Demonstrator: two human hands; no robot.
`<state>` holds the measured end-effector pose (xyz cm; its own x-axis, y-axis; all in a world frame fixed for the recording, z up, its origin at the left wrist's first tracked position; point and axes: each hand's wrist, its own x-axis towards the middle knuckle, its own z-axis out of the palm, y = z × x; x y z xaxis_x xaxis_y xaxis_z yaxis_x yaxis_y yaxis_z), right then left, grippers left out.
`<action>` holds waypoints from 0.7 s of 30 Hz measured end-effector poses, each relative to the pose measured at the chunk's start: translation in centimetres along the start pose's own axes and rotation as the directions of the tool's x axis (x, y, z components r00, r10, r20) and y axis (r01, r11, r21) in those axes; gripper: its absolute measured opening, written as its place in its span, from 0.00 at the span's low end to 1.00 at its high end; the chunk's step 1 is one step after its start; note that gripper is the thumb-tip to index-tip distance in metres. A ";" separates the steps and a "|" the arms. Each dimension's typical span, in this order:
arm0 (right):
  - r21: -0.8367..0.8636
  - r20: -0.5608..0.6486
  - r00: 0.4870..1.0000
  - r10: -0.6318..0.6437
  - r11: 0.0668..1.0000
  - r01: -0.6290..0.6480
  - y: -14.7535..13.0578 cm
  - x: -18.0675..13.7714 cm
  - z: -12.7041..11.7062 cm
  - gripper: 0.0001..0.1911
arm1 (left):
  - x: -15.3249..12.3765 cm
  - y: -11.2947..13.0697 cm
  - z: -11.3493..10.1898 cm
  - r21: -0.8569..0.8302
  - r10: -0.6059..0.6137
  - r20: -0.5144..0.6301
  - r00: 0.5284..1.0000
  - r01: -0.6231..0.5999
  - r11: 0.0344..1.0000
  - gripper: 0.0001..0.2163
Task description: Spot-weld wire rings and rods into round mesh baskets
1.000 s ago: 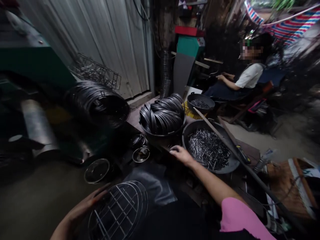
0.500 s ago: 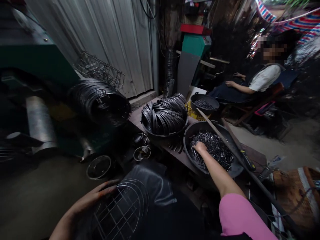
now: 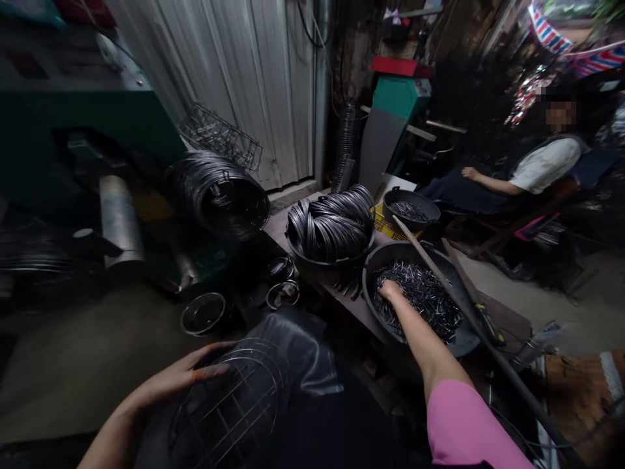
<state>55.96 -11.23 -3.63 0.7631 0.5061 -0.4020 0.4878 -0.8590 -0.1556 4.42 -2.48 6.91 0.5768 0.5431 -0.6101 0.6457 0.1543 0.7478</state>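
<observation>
On my lap lies a round wire grid (image 3: 234,407) with several wire hoops along its rim. My left hand (image 3: 200,371) grips that rim from the left, thumb and fingers on either side of it. My right hand (image 3: 390,291) reaches into a wide dark basin (image 3: 370,260) full of short metal pieces (image 3: 422,299). Its fingers curl down among the pieces, and the fingertips are hidden there. Under the grid, a dark shiny sheet (image 3: 305,355) covers part of my lap.
Behind the basin, a bowl holds coiled wire (image 3: 332,225); a smaller bowl (image 3: 413,207) of metal pieces stands farther back. A long pole (image 3: 454,296) crosses the basin. Green machinery (image 3: 112,124) and a larger wire coil (image 3: 219,195) are left. A person (image 3: 541,166) sits at right.
The view has turned slightly left, so the surroundings sit farther right. The grid has tilted a little under my left hand. My right hand stays in the basin among the pieces.
</observation>
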 end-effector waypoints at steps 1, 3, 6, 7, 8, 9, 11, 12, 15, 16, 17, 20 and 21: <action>0.019 -0.005 1.000 -0.009 1.000 0.009 0.0 -0.1 0.2 0.14 | -0.1 0.0 0.0 0.004 0.003 0.002 1.000 -0.003 1.000 0.31; 0.074 -0.021 0.999 -0.026 0.997 0.027 0.1 -0.3 0.4 0.13 | -0.4 0.0 0.2 0.017 0.012 -0.002 1.000 -0.012 1.000 0.30; 0.194 -0.048 0.998 -0.039 0.980 0.048 0.8 -0.2 0.0 0.14 | -0.9 0.3 0.4 0.068 0.031 -0.033 0.999 -0.029 0.997 0.29; 0.242 -0.056 0.998 -0.040 0.969 0.052 1.1 -0.1 -0.3 0.14 | -1.1 0.4 0.4 0.084 0.038 -0.046 0.998 -0.034 0.996 0.29; 0.294 -0.062 0.997 -0.040 0.954 0.057 1.5 0.1 -0.7 0.13 | -1.2 0.5 0.5 0.095 0.045 -0.058 0.997 -0.040 0.995 0.29; 0.350 -0.067 0.997 -0.042 0.935 0.062 2.0 0.3 -1.2 0.13 | -1.4 0.7 0.6 0.102 0.050 -0.069 0.996 -0.043 0.994 0.29; 0.467 -0.061 0.997 -0.048 0.882 0.071 2.9 0.7 -2.1 0.11 | -1.7 1.0 0.8 0.102 0.051 -0.084 0.995 -0.042 0.994 0.29; 0.523 -0.046 0.997 -0.057 0.849 0.073 3.4 0.8 -2.5 0.11 | -1.8 1.2 1.0 0.098 0.049 -0.092 0.995 -0.040 0.994 0.29; 0.664 0.036 0.992 -0.125 0.745 0.070 4.8 0.5 -3.0 0.08 | -2.2 1.8 1.4 0.091 0.047 -0.106 0.993 -0.038 0.995 0.30; 0.698 0.067 0.985 -0.160 0.713 0.068 5.2 0.3 -3.0 0.07 | -2.3 2.0 1.5 0.095 0.051 -0.109 0.993 -0.040 0.995 0.31; 0.727 0.096 0.976 -0.198 0.684 0.067 5.5 0.0 -2.9 0.06 | -2.5 2.2 1.6 0.103 0.055 -0.113 0.992 -0.043 0.994 0.31; 0.781 0.167 0.936 -0.308 0.621 0.065 6.0 -1.0 -2.5 0.06 | -3.0 2.7 2.0 0.130 0.066 -0.123 0.990 -0.050 0.990 0.31; 0.789 0.187 0.922 -0.340 0.611 0.065 6.0 -1.3 -2.3 0.06 | -3.2 2.7 2.1 0.137 0.068 -0.126 0.990 -0.051 0.989 0.31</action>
<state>58.89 -16.82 -1.92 0.4581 0.7439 -0.4866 0.0126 -0.5528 -0.8332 5.37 -5.58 10.37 0.5517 0.6523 -0.5197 0.6781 0.0119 0.7348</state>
